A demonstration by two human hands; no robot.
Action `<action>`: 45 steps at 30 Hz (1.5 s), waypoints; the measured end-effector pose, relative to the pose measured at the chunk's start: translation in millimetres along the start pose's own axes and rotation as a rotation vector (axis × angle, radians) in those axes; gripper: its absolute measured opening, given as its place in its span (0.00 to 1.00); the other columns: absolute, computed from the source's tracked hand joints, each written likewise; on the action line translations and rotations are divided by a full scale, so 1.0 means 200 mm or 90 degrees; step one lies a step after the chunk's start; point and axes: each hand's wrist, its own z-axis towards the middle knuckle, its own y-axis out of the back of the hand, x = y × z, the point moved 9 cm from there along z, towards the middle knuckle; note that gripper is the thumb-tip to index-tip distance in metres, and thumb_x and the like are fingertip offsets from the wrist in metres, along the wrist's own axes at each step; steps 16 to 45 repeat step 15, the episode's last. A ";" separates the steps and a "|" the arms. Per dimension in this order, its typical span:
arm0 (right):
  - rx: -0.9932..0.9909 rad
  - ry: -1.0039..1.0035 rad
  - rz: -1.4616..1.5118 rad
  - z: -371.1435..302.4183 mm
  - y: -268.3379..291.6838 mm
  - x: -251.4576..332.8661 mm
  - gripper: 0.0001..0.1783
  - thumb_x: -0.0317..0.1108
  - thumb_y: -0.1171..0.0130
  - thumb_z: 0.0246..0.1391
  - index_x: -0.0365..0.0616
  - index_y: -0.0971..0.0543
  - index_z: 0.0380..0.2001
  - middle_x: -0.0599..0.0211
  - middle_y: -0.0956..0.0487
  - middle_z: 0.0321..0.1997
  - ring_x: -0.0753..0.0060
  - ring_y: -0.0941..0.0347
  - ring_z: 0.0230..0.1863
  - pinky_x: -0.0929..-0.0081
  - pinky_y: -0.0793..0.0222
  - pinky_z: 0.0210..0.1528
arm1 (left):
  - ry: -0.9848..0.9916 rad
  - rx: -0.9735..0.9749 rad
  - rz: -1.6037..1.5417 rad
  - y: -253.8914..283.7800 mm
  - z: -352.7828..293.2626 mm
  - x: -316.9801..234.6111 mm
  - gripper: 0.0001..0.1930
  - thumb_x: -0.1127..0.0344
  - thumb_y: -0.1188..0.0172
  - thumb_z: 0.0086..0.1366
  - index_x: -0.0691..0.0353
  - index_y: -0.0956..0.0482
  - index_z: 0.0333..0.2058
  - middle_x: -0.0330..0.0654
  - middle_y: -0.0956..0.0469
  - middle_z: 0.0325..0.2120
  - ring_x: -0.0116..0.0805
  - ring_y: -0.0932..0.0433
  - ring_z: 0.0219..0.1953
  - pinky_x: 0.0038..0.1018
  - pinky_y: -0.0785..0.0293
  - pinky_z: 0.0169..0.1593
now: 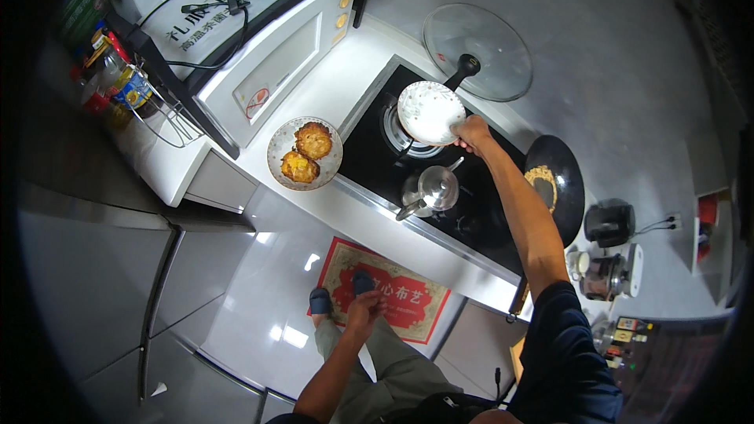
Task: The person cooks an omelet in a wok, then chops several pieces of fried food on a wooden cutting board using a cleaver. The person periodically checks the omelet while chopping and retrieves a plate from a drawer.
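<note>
My right hand (473, 135) grips the rim of a white floral-patterned plate (430, 112), its fingers pinched on the near right edge. The plate hovers over the left burner of the black gas stove (369, 137). From behind it sticks out a black handle (463, 69); what it belongs to is hidden. My left hand (367, 310) hangs low over the floor mat, fingers loosely apart and holding nothing I can see. On the counter left of the stove, another patterned plate (275, 165) bears two browned patties (312, 141). A shiny metal kettle (437, 188) stands near the stove's front.
A dark wok (572, 188) with pale browned food (542, 180) sits at the stove's right. A glass lid (483, 47) leans on the back wall. A white cabinet appliance (275, 63) stands left, with bottles (126, 82) beyond. A red mat (428, 314) lies underfoot.
</note>
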 end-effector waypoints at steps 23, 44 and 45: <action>-0.333 0.131 -0.407 -0.20 0.15 0.14 0.28 0.61 0.36 0.52 0.43 0.15 0.31 0.53 0.14 0.36 0.57 0.16 0.41 0.54 0.22 0.43 | 0.002 0.011 0.021 0.17 -0.04 -0.12 0.17 0.74 0.44 0.63 0.69 0.28 0.51 0.49 0.19 0.36 0.41 0.19 0.32 0.31 0.18 0.39; -0.333 0.131 -0.407 -0.20 0.15 0.14 0.28 0.61 0.36 0.52 0.43 0.15 0.31 0.53 0.14 0.36 0.57 0.16 0.41 0.54 0.22 0.43 | 0.002 0.011 0.021 0.17 -0.04 -0.12 0.17 0.74 0.44 0.63 0.69 0.28 0.51 0.49 0.19 0.36 0.41 0.19 0.32 0.31 0.18 0.39; -0.333 0.131 -0.407 -0.20 0.15 0.14 0.28 0.61 0.36 0.52 0.43 0.15 0.31 0.53 0.14 0.36 0.57 0.16 0.41 0.54 0.22 0.43 | 0.002 0.011 0.021 0.17 -0.04 -0.12 0.17 0.74 0.44 0.63 0.69 0.28 0.51 0.49 0.19 0.36 0.41 0.19 0.32 0.31 0.18 0.39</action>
